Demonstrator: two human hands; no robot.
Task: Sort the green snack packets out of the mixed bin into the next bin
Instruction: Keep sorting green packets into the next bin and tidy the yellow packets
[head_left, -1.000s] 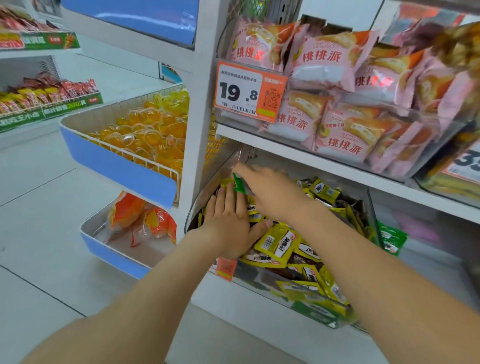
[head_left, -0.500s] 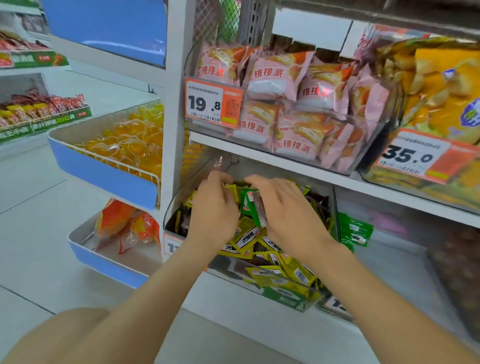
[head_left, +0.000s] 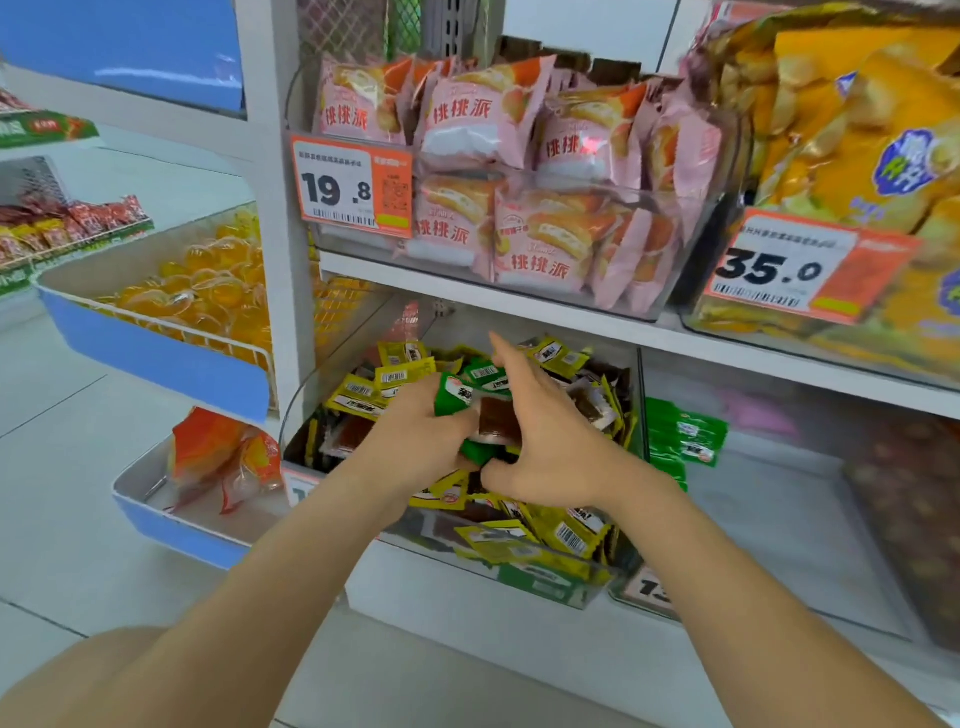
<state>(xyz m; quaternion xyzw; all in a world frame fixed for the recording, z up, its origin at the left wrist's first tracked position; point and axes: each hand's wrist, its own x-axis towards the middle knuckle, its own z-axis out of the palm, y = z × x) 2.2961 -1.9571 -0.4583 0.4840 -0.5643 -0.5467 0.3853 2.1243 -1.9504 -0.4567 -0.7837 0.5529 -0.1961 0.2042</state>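
The left hand (head_left: 421, 434) is curled tight round a small bunch of green packets (head_left: 451, 399). The right hand (head_left: 550, 441) is just beside it and touches the bunch. Its fingers are straight and spread wide, and it does not seem to grip anything. Both hands are over the mixed bin (head_left: 545, 584), with lots of yellow packets (head_left: 363, 395) under and around them. The next bin (head_left: 779, 499) is on the far side of the right hand, and a little green pile (head_left: 680, 436) lies in it already.

The step looks like getting the bunch out and over to that bin. The left hand should keep squeezing so the slippery packets do not slide out. The right hand could cup the bunch from below, since the next bin is on its side. The bunch should go up high enough to pass the wall between the bins. It is worth checking that no yellow packet is stuck in the bunch.
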